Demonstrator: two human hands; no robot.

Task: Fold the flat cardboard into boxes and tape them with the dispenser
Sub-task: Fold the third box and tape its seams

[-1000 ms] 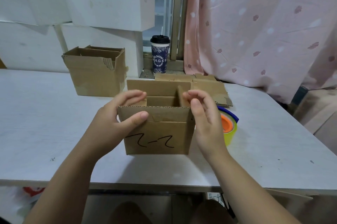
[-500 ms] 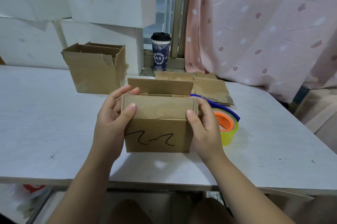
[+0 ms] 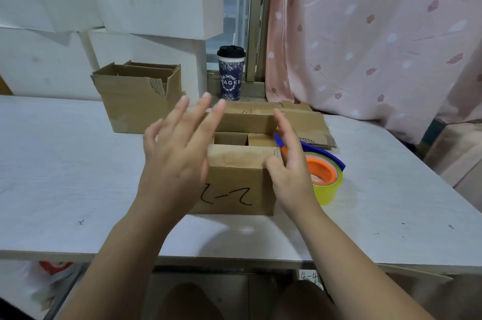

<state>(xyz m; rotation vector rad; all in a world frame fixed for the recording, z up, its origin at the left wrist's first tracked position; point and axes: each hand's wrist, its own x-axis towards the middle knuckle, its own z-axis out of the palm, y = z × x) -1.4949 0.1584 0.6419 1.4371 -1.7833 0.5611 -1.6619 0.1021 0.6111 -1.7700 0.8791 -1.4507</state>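
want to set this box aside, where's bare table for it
Widest bare table lies left of the left hand, in front of the open carton. Another patch: right of the tape dispenser. Crowded around the right hand: marked box, dispenser, flat cardboard.

A white table (image 3: 52,176) carries a small cardboard box (image 3: 234,189) marked in black pen, a tape dispenser (image 3: 326,179) just beside it at right, flat cardboard (image 3: 307,121) behind, and a larger open box (image 3: 135,105) at back left.
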